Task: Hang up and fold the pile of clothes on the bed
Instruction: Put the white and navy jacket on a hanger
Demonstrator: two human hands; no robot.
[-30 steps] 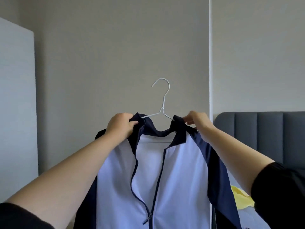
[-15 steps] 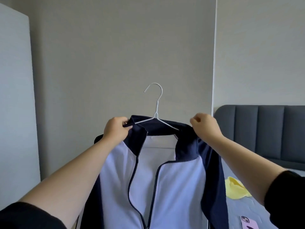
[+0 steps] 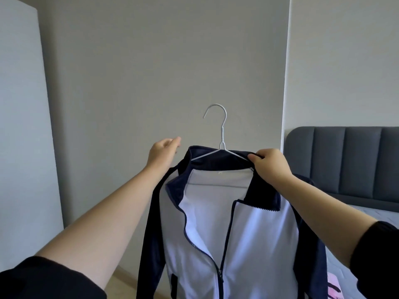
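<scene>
A white zip jacket [image 3: 254, 238] with navy collar and sleeves hangs in front of me on a thin white wire hanger [image 3: 222, 134], its hook pointing up. My right hand [image 3: 269, 165] pinches the right side of the navy collar together with the hanger's arm and carries the whole thing. My left hand [image 3: 163, 153] is off the jacket, just left of the collar, with its fingers loosely extended and nothing in them. The zip is open down to chest height.
A grey padded headboard [image 3: 345, 160] and the bed [image 3: 367, 219] lie at the right, with a pink item [image 3: 333, 288] at the bottom right. A white panel [image 3: 21, 126] stands at the left. Bare wall is straight ahead.
My left hand has let go of the collar's left side and moved up and away. The jacket now hangs from my right hand alone, and the view has shifted slightly.
</scene>
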